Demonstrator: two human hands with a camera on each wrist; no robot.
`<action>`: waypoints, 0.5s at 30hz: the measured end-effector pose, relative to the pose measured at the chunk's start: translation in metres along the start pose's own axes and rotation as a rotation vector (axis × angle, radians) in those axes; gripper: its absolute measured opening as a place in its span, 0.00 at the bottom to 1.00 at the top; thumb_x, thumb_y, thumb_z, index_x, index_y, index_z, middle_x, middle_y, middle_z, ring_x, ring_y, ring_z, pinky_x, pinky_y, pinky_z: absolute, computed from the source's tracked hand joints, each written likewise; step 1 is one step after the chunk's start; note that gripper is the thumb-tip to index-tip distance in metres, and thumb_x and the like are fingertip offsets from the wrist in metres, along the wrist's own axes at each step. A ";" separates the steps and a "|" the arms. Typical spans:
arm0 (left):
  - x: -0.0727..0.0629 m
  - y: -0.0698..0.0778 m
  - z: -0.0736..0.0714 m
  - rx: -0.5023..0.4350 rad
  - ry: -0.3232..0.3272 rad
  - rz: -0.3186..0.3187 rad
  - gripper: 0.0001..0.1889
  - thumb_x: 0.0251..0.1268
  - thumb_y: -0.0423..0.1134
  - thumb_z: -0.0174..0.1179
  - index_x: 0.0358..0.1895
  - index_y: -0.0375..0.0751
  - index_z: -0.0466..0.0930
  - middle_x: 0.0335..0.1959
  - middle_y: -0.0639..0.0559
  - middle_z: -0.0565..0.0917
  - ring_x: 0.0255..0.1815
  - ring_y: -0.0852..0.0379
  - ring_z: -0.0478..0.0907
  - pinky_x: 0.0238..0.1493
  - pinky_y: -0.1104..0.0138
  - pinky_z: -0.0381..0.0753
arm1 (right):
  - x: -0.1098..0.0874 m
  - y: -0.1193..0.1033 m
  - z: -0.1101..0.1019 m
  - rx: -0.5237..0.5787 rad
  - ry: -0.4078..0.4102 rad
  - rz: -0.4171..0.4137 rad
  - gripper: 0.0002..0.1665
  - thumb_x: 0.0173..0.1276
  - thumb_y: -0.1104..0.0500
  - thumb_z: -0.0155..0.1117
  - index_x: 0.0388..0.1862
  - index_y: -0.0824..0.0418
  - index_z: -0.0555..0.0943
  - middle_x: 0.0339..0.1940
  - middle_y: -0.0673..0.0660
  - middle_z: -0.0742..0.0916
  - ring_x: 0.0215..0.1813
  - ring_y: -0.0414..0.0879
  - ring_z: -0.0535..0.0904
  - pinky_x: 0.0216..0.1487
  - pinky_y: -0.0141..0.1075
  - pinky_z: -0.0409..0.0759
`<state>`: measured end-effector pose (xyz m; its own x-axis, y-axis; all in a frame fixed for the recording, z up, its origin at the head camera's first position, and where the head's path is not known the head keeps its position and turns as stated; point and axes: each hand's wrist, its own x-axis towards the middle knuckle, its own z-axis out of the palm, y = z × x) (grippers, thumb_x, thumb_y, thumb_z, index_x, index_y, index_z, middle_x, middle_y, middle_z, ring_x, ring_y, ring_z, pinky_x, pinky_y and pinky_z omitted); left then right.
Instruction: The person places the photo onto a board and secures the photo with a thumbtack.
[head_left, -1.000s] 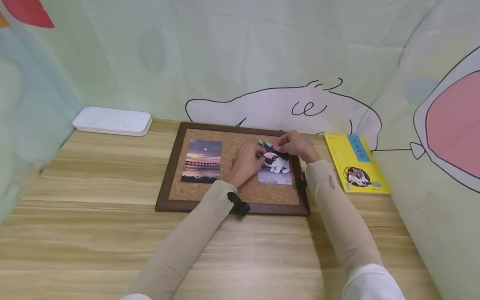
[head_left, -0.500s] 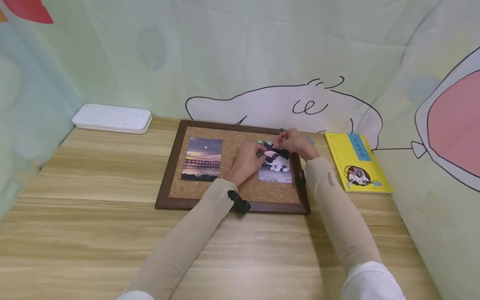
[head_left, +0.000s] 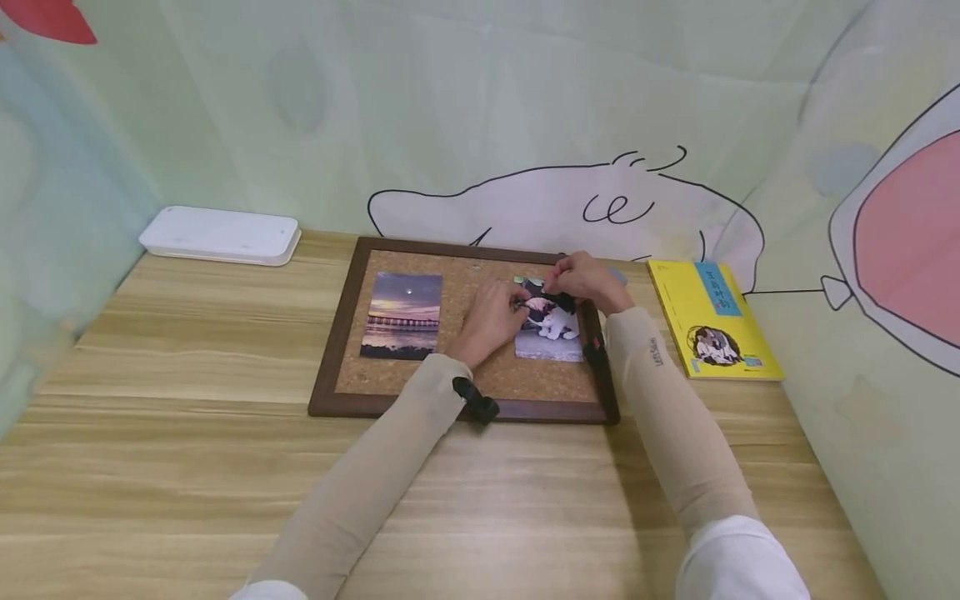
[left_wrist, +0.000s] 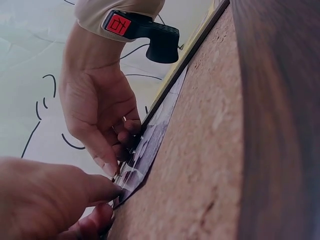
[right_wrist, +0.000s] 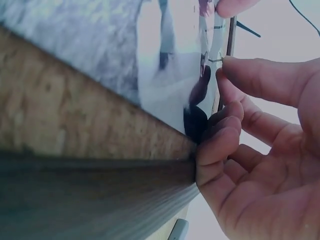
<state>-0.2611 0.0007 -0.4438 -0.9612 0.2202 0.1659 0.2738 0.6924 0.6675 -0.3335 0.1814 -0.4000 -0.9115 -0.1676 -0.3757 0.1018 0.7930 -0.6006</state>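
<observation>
A kitten photo (head_left: 550,333) lies on the right part of a brown-framed corkboard (head_left: 480,375). My left hand (head_left: 491,317) has its thumb and fingers curled at the photo's upper left edge and grips it there. At the photo's top, my right hand (head_left: 588,279) pinches a thumbtack (right_wrist: 215,60) between thumb and index finger. The tack's thin needle points at the photo surface; whether it has pierced the paper I cannot tell. The other right fingers (right_wrist: 220,142) rest by the board's edge. On the board's left, a sunset photo (head_left: 401,329) carries a small silver tack (head_left: 408,292).
A white flat case (head_left: 221,233) lies at the table's back left. To the right of the board is a yellow book (head_left: 712,333). A printed fabric backdrop (head_left: 480,117) rises right behind the board. Wooden tabletop (head_left: 187,467) extends in front.
Both hands stay at the kitten photo's top with hardly any movement. The whole scene has shifted slightly up in the head view.
</observation>
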 end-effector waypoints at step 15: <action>0.000 0.000 0.000 -0.009 0.002 -0.001 0.13 0.71 0.34 0.68 0.56 0.36 0.91 0.49 0.41 0.92 0.63 0.42 0.81 0.73 0.52 0.74 | -0.002 -0.001 -0.001 -0.041 0.043 0.037 0.08 0.72 0.56 0.70 0.34 0.56 0.81 0.42 0.52 0.82 0.41 0.45 0.75 0.37 0.32 0.75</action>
<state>-0.2614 0.0004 -0.4441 -0.9616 0.2182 0.1664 0.2724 0.6868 0.6739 -0.3318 0.1819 -0.3981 -0.9238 -0.1132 -0.3658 0.1198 0.8219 -0.5568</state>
